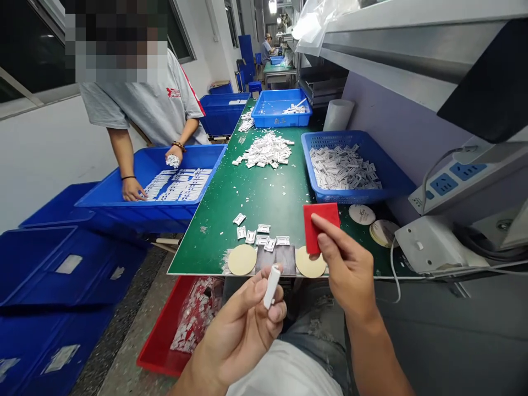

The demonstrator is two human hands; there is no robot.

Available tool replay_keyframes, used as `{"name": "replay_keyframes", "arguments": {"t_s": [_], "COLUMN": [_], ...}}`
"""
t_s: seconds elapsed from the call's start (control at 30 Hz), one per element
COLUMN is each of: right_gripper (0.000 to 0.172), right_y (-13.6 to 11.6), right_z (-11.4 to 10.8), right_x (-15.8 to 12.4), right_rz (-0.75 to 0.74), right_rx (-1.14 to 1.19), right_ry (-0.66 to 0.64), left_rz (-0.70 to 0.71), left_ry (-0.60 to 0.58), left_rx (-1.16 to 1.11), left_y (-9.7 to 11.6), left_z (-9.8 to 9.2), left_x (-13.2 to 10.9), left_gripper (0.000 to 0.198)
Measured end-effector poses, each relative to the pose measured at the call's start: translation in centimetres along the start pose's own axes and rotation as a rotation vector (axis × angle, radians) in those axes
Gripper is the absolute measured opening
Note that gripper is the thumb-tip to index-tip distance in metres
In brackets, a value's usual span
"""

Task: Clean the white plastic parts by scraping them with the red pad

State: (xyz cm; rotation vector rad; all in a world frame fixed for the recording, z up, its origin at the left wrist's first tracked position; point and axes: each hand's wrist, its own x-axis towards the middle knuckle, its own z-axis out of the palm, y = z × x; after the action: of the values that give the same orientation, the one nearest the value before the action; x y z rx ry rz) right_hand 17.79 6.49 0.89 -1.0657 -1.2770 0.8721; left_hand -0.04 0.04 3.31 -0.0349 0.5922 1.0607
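Observation:
Between the thumb and fingers of my left hand (pixel 251 324) is a small white plastic part (pixel 271 287), held tilted in front of the table's near edge. My right hand (pixel 346 261) grips a flat red square (pixel 322 220) by its lower right side, over a round cream disc (pixel 310 264). Another cream disc (pixel 242 259) lies to the left, with dark square plates (pixel 285 258) between the discs. Several loose white parts (pixel 264 228) lie just beyond the plates on the green table (pixel 272 192).
A white heap (pixel 268 150) and a blue basket (pixel 358 196) of parts stand farther back, before a blue tray (pixel 280 120). At left, a person (pixel 144 110) works over a blue bin (pixel 165 206). A power strip (pixel 454 176) sits right; a red bin (pixel 159 335) below.

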Motion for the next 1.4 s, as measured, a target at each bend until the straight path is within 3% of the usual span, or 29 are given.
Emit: {"name": "replay_keyframes", "arguments": {"t_s": [0.37,0.5,0.53,0.67,0.77,0.93,1.4], "right_gripper": [0.032,0.031,0.029,0.03,0.034,0.039,0.037], "right_y": [-1.1,-1.3,-1.3,-0.9,-0.6,0.1,-0.8], "right_z": [-1.4,-1.6,-1.5,-0.9,-0.6,-0.3,-0.6], "right_x": [-3.2,-3.2,-3.0,-2.3,-2.0,-2.2,-3.6], "right_rz": [0.012,-0.118,-0.14,-0.107,-0.218,-0.232,-0.316], "right_rx": [0.158,0.302,0.281,0.092,0.047,-0.167,0.014], "right_ry": [-0.148,-0.382,-0.381,-0.02,-0.063,0.291,0.168], "left_rz": [0.019,-0.002,-0.018,-0.092,-0.116,-0.102,-0.096], "left_ry": [0.005,0.022,0.024,0.031,0.013,0.045,0.066], "left_rx": [0.058,0.068,0.065,0.024,0.004,-0.033,0.006], "left_y": [-0.6,-0.9,-1.0,-1.4,-1.6,-1.7,-2.7], "left_z": [0.5,0.6,0.6,0.8,0.8,0.8,1.6], "left_x": [0.2,0.5,0.5,0.7,0.8,0.8,1.5], "left_gripper": [0.037,0.035,0.035,0.036,0.033,0.032,0.028]}}
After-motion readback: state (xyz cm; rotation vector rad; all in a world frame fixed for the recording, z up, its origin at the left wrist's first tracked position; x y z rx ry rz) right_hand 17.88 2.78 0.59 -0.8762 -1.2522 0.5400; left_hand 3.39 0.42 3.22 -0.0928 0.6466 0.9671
